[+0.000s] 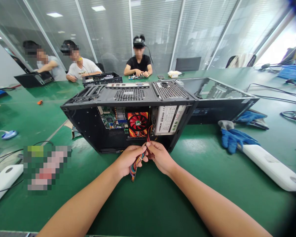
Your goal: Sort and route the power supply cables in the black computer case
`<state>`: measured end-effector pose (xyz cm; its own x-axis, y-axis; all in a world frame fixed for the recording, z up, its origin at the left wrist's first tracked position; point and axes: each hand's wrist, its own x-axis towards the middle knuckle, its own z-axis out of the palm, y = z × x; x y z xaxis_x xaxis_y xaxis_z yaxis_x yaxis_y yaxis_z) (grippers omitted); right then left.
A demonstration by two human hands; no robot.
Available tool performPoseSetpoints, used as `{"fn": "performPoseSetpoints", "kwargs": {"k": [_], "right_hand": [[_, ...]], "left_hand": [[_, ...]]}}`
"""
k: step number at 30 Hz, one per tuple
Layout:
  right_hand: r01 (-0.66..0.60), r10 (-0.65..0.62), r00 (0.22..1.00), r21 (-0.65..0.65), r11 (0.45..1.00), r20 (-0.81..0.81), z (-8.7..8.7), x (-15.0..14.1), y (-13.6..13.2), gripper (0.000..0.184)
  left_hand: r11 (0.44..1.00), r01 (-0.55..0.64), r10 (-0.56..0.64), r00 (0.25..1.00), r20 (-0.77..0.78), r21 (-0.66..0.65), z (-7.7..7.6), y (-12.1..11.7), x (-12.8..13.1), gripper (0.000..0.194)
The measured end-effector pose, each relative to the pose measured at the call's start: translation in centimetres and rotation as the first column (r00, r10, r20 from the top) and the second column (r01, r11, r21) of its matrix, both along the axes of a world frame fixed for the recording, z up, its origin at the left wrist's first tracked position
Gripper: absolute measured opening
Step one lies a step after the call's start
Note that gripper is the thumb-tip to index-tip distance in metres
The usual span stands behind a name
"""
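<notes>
An open black computer case point(88, 128) lies on the green table in front of me. Inside it are a motherboard point(111, 117), a red fan point(138, 122) with flame-patterned surround, and a white-labelled power supply point(169, 119). Just outside the case's near edge, my left hand point(132, 159) is closed around a bundle of multicoloured cables point(137, 164), whose end hangs below the fingers. Close beside it, my right hand point(160, 156) pinches red and dark wires point(148, 135) that run up towards the power supply. The fingertips of both hands nearly meet and partly hide the wires.
Another open case point(217, 108) stands behind at the right. Blue gloves point(233, 138) and a long white device point(273, 166) lie to the right. A white device point(7, 181) and black cords lie left. Several people sit across the table point(148, 210), one working at a circuit board point(136, 77).
</notes>
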<state>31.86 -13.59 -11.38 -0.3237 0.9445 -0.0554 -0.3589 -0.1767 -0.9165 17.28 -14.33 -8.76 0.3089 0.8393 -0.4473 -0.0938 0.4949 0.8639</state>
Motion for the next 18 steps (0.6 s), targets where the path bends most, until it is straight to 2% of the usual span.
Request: {"fn": "performPoseSetpoints", "kwargs": {"k": [7, 11, 14, 18], "right_hand": [[0.081, -0.08, 0.994, -0.009, 0.997, 0.071, -0.2, -0.2, 0.0, 0.041], [0.137, -0.142, 0.978, 0.042, 0.99, 0.152, -0.7, -0.2, 0.2, 0.046], [0.145, -0.154, 0.971, 0.062, 0.988, 0.185, -1.0, -0.2, 0.3, 0.046], [0.139, -0.143, 0.976, 0.035, 0.99, 0.164, -1.1, -0.2, 0.4, 0.048]], "left_hand": [[0.986, 0.066, -0.038, 0.983, -0.181, 0.155, -0.4, 0.0, 0.0, 0.032], [0.952, 0.148, -0.042, 0.93, -0.365, 0.267, -0.1, 0.0, -0.1, 0.03], [0.882, 0.268, 0.002, 0.819, -0.573, 0.387, 0.1, -0.2, -0.1, 0.029], [0.74, 0.467, 0.167, 0.57, -0.804, 0.484, 0.3, -0.6, 0.1, 0.032]]}}
